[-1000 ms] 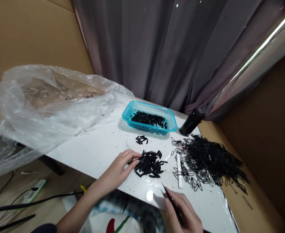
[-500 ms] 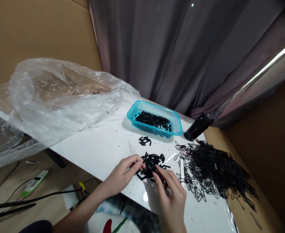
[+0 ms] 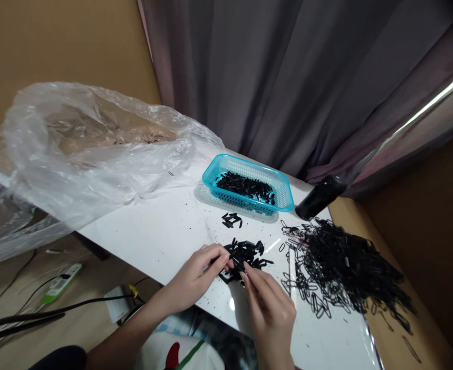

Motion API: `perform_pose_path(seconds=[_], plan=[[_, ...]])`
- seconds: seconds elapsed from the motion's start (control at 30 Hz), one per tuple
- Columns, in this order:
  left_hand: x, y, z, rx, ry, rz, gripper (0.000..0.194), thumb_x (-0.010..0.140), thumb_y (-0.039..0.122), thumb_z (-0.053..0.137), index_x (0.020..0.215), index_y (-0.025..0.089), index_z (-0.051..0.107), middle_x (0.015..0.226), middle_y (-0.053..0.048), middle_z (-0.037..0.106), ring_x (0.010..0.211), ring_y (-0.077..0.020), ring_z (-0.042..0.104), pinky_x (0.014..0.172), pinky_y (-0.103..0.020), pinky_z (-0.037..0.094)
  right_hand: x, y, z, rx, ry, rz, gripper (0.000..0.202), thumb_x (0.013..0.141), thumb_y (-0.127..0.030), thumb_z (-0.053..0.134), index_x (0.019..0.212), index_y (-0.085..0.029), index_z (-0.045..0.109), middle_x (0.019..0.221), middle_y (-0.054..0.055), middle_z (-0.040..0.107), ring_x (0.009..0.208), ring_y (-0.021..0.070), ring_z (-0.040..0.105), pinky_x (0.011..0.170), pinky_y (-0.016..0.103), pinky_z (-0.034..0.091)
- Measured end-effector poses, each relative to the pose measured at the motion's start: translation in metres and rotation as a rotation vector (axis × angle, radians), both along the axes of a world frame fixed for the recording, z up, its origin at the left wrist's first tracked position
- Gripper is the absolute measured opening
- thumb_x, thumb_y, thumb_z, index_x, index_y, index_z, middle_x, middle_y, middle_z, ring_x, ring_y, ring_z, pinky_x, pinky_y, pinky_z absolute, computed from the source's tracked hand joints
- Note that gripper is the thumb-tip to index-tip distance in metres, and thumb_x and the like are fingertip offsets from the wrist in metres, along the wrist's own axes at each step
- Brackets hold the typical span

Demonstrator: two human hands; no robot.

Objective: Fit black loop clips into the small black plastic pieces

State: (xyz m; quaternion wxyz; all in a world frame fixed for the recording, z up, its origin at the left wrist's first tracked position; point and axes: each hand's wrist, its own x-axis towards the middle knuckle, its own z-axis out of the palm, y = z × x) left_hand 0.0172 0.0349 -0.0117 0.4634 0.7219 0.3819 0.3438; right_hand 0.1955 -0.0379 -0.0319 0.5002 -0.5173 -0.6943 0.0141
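Both hands meet over a heap of small, long black pieces (image 3: 249, 252) on the white table. My left hand (image 3: 199, 275) has its thumb and forefinger pinched on a small black piece at the heap's near left side. Close to it, the fingertips of my right hand (image 3: 270, 300) are pressed together at the same dark piece. The fingers and the heap behind partly hide the piece, and its exact shape is unclear. Farther back lies a small group of similar pieces (image 3: 232, 220). Behind that, a blue plastic basket (image 3: 286, 198) holds many more.
A large tangled pile of thin black loops (image 3: 349, 262) spreads over the table's right edge. A black cylinder (image 3: 321, 198) lies tilted behind it. Clear plastic sheeting (image 3: 106, 169) covers the left side. Cables and a power strip (image 3: 61, 283) lie on the floor.
My right hand's thumb and forefinger have closed together and come nearer to my left fingertips. My left hand stays pinched in nearly the same place. The view has shifted slightly.
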Motion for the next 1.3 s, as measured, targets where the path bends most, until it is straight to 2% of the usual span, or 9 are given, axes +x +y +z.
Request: perform_pose_path(seconds=[0.3, 0.53, 0.67, 0.8, 0.93, 1.0, 1.3], plan=[[0.0, -0.001, 0.003, 0.024, 0.033, -0.011, 0.036, 0.105, 0.041, 0.04, 0.085, 0.022, 0.064, 0.089, -0.004, 0.068, 0.09, -0.0217, 0.06, 0.087, -0.034, 0.046, 0.0, 0.0, 0.0, -0.007, -0.022, -0.005, 0.033, 0.094, -0.009, 0.064, 0.123, -0.023, 0.072, 0.102, 0.006, 0.08, 0.088, 0.018, 0.076, 0.08, 0.029, 0.063], [-0.003, -0.001, 0.002, 0.086, 0.073, -0.042, 0.034, 0.107, 0.038, 0.037, 0.086, 0.022, 0.058, 0.089, -0.002, 0.064, 0.089, -0.0207, 0.057, 0.088, -0.034, 0.042, 0.0, 0.0, -0.002, -0.033, -0.022, -0.024, 0.029, 0.095, -0.012, 0.064, 0.12, -0.022, 0.074, 0.099, 0.007, 0.08, 0.087, 0.0189, 0.077, 0.079, 0.029, 0.063], [-0.003, -0.001, 0.005, 0.078, 0.092, -0.066, 0.036, 0.107, 0.04, 0.035, 0.084, 0.022, 0.056, 0.087, -0.002, 0.064, 0.086, -0.0204, 0.057, 0.09, -0.035, 0.041, 0.001, -0.002, 0.003, -0.052, 0.044, 0.038, 0.032, 0.095, -0.009, 0.06, 0.119, -0.024, 0.074, 0.099, 0.007, 0.08, 0.085, 0.0183, 0.077, 0.074, 0.027, 0.063], [-0.002, -0.001, 0.005, 0.066, 0.086, -0.059, 0.036, 0.106, 0.041, 0.037, 0.082, 0.022, 0.056, 0.086, -0.001, 0.063, 0.084, -0.0199, 0.056, 0.09, -0.035, 0.039, -0.001, -0.003, 0.008, -0.096, 0.133, 0.082, 0.026, 0.095, -0.012, 0.061, 0.112, -0.024, 0.076, 0.096, 0.006, 0.079, 0.082, 0.0184, 0.076, 0.069, 0.026, 0.062], [-0.002, -0.001, 0.003, 0.047, 0.058, -0.025, 0.037, 0.106, 0.041, 0.039, 0.081, 0.022, 0.058, 0.084, -0.001, 0.063, 0.084, -0.0197, 0.056, 0.086, -0.033, 0.039, -0.003, -0.002, 0.008, -0.065, 0.154, 0.03, 0.024, 0.094, -0.011, 0.062, 0.11, -0.023, 0.075, 0.095, 0.007, 0.079, 0.079, 0.0185, 0.076, 0.066, 0.026, 0.062], [-0.002, 0.0, 0.002, 0.036, 0.047, -0.013, 0.037, 0.105, 0.041, 0.04, 0.08, 0.022, 0.059, 0.083, 0.0, 0.063, 0.084, -0.0196, 0.055, 0.085, -0.032, 0.038, -0.003, -0.001, 0.005, -0.04, 0.139, -0.003, 0.025, 0.093, -0.01, 0.063, 0.111, -0.023, 0.075, 0.095, 0.007, 0.079, 0.08, 0.0183, 0.075, 0.068, 0.027, 0.062], [-0.003, -0.001, 0.003, 0.054, 0.041, -0.027, 0.034, 0.106, 0.038, 0.041, 0.081, 0.022, 0.058, 0.083, 0.001, 0.062, 0.083, -0.0184, 0.055, 0.084, -0.032, 0.036, -0.004, -0.002, -0.002, -0.023, 0.038, 0.006, 0.032, 0.094, -0.008, 0.064, 0.121, -0.022, 0.072, 0.1, 0.008, 0.079, 0.088, 0.019, 0.076, 0.079, 0.03, 0.062]])
